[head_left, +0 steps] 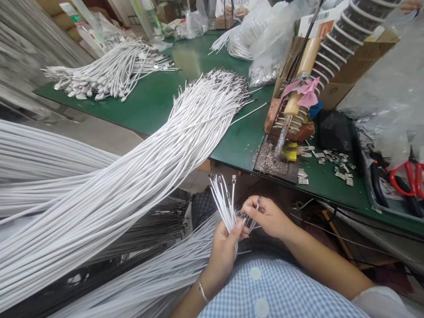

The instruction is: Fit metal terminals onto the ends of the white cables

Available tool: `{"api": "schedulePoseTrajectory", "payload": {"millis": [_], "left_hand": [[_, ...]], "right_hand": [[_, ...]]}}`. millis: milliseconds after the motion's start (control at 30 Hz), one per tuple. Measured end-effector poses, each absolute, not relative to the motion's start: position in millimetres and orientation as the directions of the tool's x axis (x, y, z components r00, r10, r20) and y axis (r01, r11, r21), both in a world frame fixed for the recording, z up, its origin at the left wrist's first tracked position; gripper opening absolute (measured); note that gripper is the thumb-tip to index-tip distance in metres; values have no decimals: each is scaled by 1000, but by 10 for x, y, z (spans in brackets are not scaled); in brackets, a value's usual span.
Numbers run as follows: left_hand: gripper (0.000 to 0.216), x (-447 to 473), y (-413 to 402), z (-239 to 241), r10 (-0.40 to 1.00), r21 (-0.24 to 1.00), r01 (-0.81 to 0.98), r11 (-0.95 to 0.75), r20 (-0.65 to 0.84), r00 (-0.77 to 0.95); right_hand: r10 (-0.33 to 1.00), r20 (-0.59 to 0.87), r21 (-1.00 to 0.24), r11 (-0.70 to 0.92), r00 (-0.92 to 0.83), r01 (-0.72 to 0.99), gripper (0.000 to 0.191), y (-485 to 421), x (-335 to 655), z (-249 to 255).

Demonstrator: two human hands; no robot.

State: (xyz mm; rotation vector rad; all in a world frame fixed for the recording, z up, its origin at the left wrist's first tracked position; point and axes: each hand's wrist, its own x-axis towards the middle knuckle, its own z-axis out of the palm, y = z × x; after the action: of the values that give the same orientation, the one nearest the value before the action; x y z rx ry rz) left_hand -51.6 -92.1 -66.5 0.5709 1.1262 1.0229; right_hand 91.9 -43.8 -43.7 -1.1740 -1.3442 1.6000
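Observation:
My left hand (227, 240) is closed round a small bunch of white cables (222, 201), whose ends with small metal connectors point up and away from me. Close beside it, my right hand (270, 216) pinches the end of a white cable, with a small connector tip (259, 200) showing by the fingers. Both hands are above my lap, in front of the table edge. Below and to the left, more loose white cables (185, 247) spread across. A large bundle of white cables (159, 145) lies over the table edge, left of my hands.
On the green table (238, 141) a soldering iron (294, 97) leans nose down over a dark plate (278, 163). Loose metal connectors (341, 168) are scattered beside it. A tray (394, 207) at right holds red-handled scissors (409, 179). Another cable pile (109, 70) lies far left.

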Motion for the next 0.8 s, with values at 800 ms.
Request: {"api": "schedulePoseTrajectory", "payload": {"millis": [800], "left_hand": [[18,-494,-870,-568,927,890,-266,371,-372,48]], "right_hand": [[940,-200,-976,-217,-275,-30,39,-456,850,-417]]}}
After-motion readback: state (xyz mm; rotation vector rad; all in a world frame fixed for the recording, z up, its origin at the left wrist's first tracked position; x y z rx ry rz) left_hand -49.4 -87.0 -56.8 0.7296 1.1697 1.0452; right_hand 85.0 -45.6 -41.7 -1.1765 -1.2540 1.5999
